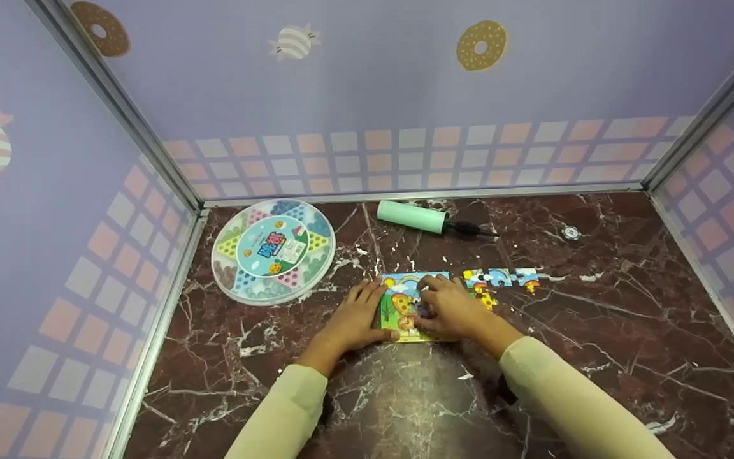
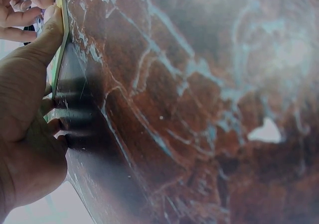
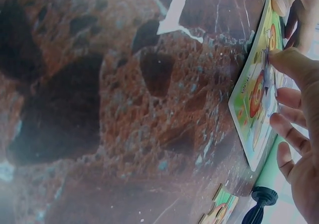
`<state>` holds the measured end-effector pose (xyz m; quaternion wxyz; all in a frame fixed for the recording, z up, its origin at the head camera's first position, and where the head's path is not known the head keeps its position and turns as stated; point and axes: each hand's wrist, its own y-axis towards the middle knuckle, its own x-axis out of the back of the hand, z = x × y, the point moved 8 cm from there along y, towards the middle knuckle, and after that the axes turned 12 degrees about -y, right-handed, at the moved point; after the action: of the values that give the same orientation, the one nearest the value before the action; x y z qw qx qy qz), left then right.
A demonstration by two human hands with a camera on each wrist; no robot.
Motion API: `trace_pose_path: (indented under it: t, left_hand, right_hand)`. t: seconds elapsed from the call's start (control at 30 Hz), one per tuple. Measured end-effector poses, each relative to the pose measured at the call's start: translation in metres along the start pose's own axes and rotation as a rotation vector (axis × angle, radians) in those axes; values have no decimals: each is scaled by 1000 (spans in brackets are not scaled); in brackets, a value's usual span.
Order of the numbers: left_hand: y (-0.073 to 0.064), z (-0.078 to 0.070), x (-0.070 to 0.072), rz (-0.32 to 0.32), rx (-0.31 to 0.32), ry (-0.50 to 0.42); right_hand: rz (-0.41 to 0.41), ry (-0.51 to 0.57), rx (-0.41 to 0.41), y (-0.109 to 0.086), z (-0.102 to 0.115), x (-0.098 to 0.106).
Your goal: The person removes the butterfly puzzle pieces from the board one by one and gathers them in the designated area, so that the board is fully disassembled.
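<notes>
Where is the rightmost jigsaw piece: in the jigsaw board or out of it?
Out: the rightmost jigsaw piece lies on the marbled surface, clearly apart from the jigsaw board.

The marble-patterned tabletop (image 1: 195, 389) is smooth and glossy, throwing back light. The jigsaw puzzle board (image 3: 250, 99) looks like printed cardboard with a slight sheen. Smooth plastic forms the hand pump (image 1: 413, 217); clear, shiny plastic covers the Chinese checkers set (image 1: 271, 248). The sleeves (image 1: 571, 395) are matt cloth.

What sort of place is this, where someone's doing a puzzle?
Perhaps a small play booth: purple walls patterned with sweets and doughnuts stand on three sides, and a jigsaw puzzle and a round game set lie on a dark marbled surface.
</notes>
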<state>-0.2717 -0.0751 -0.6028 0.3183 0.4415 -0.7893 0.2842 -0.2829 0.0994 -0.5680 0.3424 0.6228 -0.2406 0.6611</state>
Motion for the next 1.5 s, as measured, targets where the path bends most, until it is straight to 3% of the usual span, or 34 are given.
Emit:
trace_pose_path:
  t: [0.33,0.9,1.07,1.5]
  left_hand:
    - [-1,0,-1,22,29,-16]
    - [-1,1,0,15,25,-35]
    - [-1,0,0,13,17,-27]
    - [-2,-3,1,7,-2,-28]
  right_hand:
    - [-53,-1,32,-5,0,4]
    - [-166,-26,91,-14,-10,13]
    - [-194,-62,87,-19,-15,14]
    - [-206,-21,68,-30,-27,16]
